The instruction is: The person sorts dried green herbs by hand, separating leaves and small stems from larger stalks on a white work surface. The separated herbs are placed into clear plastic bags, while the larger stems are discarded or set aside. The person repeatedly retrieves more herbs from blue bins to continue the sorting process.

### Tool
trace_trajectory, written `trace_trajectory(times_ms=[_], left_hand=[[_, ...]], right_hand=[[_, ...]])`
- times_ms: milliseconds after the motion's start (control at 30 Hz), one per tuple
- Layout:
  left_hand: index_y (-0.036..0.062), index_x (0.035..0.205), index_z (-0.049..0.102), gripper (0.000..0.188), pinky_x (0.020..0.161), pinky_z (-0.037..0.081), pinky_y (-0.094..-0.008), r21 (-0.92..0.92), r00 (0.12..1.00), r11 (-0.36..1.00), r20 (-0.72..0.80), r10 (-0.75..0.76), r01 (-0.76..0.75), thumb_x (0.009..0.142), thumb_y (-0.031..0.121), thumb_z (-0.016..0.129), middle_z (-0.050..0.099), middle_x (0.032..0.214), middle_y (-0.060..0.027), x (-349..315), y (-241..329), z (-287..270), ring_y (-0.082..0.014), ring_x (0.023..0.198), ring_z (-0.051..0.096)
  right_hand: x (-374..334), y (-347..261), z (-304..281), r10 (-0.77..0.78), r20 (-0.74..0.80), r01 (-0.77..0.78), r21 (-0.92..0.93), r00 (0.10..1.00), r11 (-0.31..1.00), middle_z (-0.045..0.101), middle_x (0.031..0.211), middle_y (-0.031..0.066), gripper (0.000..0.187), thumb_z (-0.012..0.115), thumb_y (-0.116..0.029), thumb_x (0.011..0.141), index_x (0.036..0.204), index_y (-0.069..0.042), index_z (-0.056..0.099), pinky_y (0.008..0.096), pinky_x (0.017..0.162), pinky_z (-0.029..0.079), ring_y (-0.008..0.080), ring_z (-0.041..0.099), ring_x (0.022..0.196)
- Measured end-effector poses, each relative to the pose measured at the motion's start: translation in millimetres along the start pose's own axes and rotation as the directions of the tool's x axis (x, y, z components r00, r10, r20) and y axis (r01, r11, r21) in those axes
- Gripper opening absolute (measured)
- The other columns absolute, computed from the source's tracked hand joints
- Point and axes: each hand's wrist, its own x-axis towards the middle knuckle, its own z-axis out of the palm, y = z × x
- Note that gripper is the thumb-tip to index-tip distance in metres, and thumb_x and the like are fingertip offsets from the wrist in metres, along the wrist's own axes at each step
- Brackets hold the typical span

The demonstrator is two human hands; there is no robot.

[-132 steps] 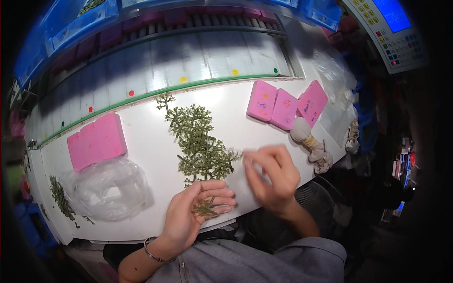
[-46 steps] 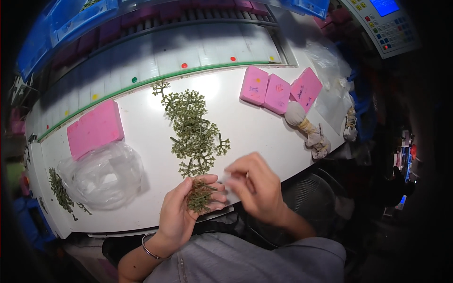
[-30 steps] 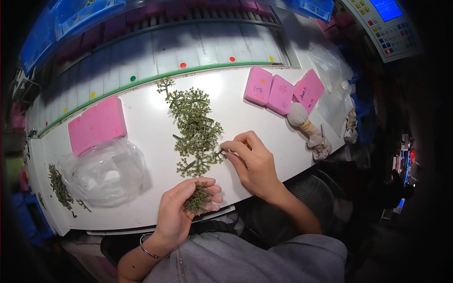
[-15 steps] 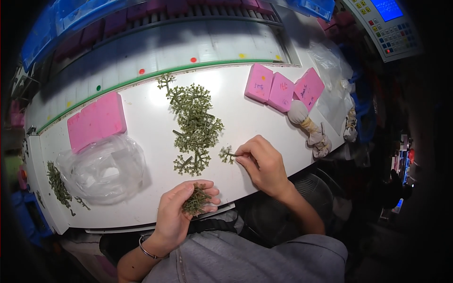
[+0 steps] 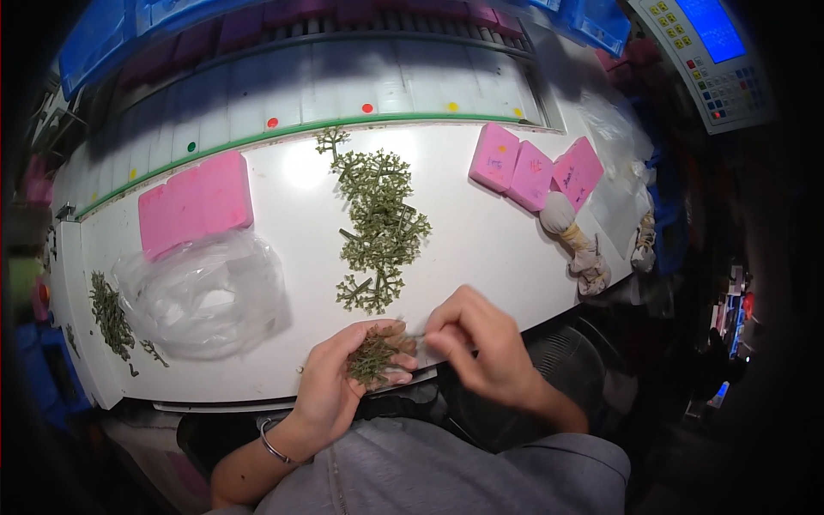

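My left hand (image 5: 328, 378), palm turned up with its fingers curled, cradles a clump of small green plastic-looking sprigs (image 5: 371, 359) at the table's near edge. Just right of it, my right hand (image 5: 482, 348) is closed in a pinch, its fingertips close to the left fingers. A blurred single sprig (image 5: 409, 344) sticks out from that pinch toward the clump. Beyond both hands, a loose pile of the same branching green sprigs (image 5: 378, 210) stretches away across the white table (image 5: 463, 249).
Left on the table are pink blocks (image 5: 197, 202), a crumpled clear plastic bag (image 5: 206, 300) and darker green pieces (image 5: 112, 318). At right lie more pink blocks (image 5: 530, 176) and a tied cloth bundle (image 5: 575, 240). A green-edged rack (image 5: 318, 86) runs along the back.
My right hand has brought its sprig from beside the pile down and toward the left hand. The left hand still holds its clump. The whole view has shifted slightly.
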Motion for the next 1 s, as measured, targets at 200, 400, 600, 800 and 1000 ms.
trace_trajectory(times_ms=[200, 400, 600, 800, 1000], left_hand=[[-0.0080, 0.112, 0.049, 0.040, 0.076, 0.052, -0.0351, -0.065, 0.998, 0.996, -0.017, 0.053, -0.054, 0.094, 0.024, 0.034, 0.060, 0.099, -0.0177, -6, 1, -6, -0.0242, 0.089, 0.061], [-0.0084, 0.110, 0.051, 0.039, 0.075, 0.052, -0.0346, -0.035, 0.996, 0.996, -0.040, 0.085, -0.086, 0.094, 0.024, 0.035, 0.060, 0.098, -0.0182, -16, 4, -14, -0.0243, 0.088, 0.061], [-0.0088, 0.110, 0.050, 0.040, 0.076, 0.052, -0.0347, -0.028, 0.993, 0.995, -0.075, 0.096, -0.098, 0.094, 0.024, 0.035, 0.059, 0.098, -0.0187, -25, 5, -22, -0.0244, 0.088, 0.061], [-0.0088, 0.110, 0.050, 0.039, 0.076, 0.052, -0.0350, -0.014, 0.994, 0.995, -0.057, 0.096, -0.097, 0.094, 0.023, 0.034, 0.060, 0.098, -0.0183, -27, 6, -25, -0.0246, 0.088, 0.061], [-0.0087, 0.110, 0.050, 0.039, 0.076, 0.052, -0.0354, -0.038, 0.993, 0.993, -0.047, 0.108, -0.109, 0.094, 0.023, 0.034, 0.060, 0.098, -0.0180, -29, 9, -30, -0.0247, 0.087, 0.061]], right_hand=[[18, 2, 16, -0.135, -0.106, 0.127, -0.084, 0.985, 0.988, 0.052, 0.078, 0.0093, 0.017, 0.063, 0.001, 0.074, 0.090, -0.002, 0.058, 0.0310, 0.054, 0.044, 0.0236, 0.054, 0.065], [44, 1, 42, -0.242, -0.143, 0.175, -0.368, 0.960, 0.913, 0.051, 0.078, 0.0096, 0.025, 0.064, -0.002, 0.072, 0.097, -0.005, 0.060, 0.0322, 0.054, 0.044, 0.0243, 0.053, 0.065], [45, 0, 46, -0.155, -0.096, 0.105, -0.395, 0.983, 0.913, 0.048, 0.074, 0.0058, 0.018, 0.066, -0.004, 0.071, 0.088, -0.006, 0.059, 0.0327, 0.052, 0.042, 0.0212, 0.052, 0.062], [45, -1, 46, -0.063, -0.015, 0.055, -0.317, 0.998, 0.947, 0.049, 0.073, 0.0063, 0.014, 0.065, -0.005, 0.071, 0.082, -0.005, 0.055, 0.0337, 0.054, 0.043, 0.0224, 0.052, 0.065], [46, -5, 40, 0.093, -0.013, -0.093, 0.012, 0.996, 0.996, 0.046, 0.065, -0.0003, 0.008, 0.064, -0.003, 0.077, 0.081, -0.002, 0.056, 0.0237, 0.050, 0.036, 0.0095, 0.043, 0.056]])
